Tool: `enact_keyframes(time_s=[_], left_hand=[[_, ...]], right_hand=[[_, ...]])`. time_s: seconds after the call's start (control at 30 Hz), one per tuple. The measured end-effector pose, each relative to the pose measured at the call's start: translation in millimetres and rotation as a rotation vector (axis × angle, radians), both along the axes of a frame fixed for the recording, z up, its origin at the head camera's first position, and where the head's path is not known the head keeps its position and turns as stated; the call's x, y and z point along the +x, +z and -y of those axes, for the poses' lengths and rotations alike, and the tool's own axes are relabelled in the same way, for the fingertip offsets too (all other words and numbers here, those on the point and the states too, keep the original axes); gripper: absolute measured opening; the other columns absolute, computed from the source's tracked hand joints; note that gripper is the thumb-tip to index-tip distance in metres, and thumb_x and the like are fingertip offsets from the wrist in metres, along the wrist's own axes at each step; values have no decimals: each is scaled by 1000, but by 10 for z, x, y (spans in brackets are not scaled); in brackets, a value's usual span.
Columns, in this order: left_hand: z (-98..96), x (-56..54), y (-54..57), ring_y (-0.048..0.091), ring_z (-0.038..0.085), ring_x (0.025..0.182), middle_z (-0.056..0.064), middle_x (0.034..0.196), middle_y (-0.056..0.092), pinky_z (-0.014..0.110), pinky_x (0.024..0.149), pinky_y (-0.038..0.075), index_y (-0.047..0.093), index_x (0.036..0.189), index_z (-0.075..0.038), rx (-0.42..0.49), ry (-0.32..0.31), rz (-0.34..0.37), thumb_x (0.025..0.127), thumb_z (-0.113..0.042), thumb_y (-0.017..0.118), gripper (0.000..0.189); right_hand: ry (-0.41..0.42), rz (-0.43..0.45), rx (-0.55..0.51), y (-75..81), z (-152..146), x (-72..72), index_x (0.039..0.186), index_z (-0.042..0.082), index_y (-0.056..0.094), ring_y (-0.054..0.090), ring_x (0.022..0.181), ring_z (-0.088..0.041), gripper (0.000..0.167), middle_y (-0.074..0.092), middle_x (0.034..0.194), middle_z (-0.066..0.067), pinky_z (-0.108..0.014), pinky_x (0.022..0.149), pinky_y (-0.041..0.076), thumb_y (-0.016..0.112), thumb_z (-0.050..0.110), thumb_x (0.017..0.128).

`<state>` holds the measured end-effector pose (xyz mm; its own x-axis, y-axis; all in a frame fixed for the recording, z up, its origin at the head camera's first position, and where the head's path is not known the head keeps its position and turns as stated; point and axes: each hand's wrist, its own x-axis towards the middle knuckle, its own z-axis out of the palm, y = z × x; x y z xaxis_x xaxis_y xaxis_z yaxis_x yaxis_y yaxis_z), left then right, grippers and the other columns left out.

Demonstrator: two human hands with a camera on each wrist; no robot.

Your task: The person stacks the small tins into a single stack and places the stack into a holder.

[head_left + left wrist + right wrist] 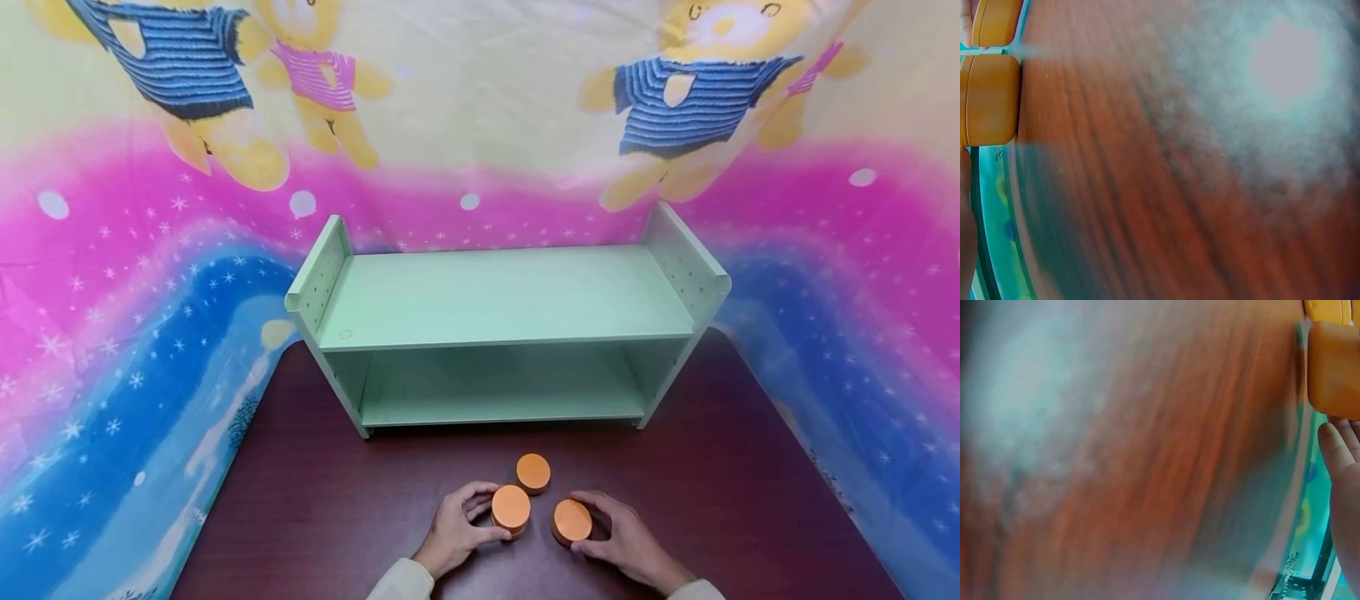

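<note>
Three round orange lidded containers are on the dark table in the head view. My left hand (pixel 457 527) holds the left container (pixel 511 508), fingers at its far side and thumb at its near side. In the left wrist view this container (pixel 992 100) shows a seam below its lid. With thumb and fingers on either side, my right hand (pixel 626 537) grips the right container (pixel 572 522), whose smooth side (pixel 1335 370) appears at the edge of the right wrist view. The third container (pixel 533 472) stands just beyond the left one, touched by neither hand.
A pale green two-tier shelf (pixel 502 296) stands behind the containers, with raised side panels. The dark reddish table (pixel 315 500) extends to both sides. A colourful curtain (pixel 480 125) printed with bears hangs behind and along both sides.
</note>
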<state>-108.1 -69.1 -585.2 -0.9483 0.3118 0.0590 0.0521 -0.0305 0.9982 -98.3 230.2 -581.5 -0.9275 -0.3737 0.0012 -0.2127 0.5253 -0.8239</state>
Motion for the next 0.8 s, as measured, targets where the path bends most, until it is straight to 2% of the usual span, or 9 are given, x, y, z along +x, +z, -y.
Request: enact_keyframes(time_s=[0.2, 0.3, 0.57, 0.8], left_hand=[[4, 1, 8, 63, 16, 115, 19, 123, 65, 27, 99, 52, 63, 119, 4, 11, -4, 1, 69, 1, 90, 56], [4, 2, 10, 63, 17, 115, 18, 123, 65, 26, 99, 52, 64, 118, 3, 5, -1, 3, 69, 0, 90, 56], [-2, 2, 4, 63, 18, 115, 18, 123, 65, 26, 98, 52, 64, 118, 3, -12, 4, 7, 69, -1, 90, 56], [-3, -4, 8, 63, 21, 116, 17, 123, 65, 26, 98, 53, 64, 118, 2, -23, 9, 21, 69, -2, 90, 55]], right_hand=[[-24, 47, -90, 6, 28, -14, 133, -1, 58, 57, 120, -16, 72, 61, 130, -13, -33, 99, 53, 88, 33, 76], [-37, 44, -103, 17, 41, -17, 132, -1, 59, 58, 120, -17, 72, 62, 130, -15, -33, 99, 53, 88, 33, 76], [-105, 13, -30, 61, 76, -6, 131, 10, 64, 58, 120, -18, 68, 65, 128, -3, -22, 100, 50, 89, 38, 74], [-132, -41, -14, 103, 106, -5, 129, 14, 66, 59, 118, -16, 65, 67, 125, 3, -23, 101, 48, 89, 39, 74]])
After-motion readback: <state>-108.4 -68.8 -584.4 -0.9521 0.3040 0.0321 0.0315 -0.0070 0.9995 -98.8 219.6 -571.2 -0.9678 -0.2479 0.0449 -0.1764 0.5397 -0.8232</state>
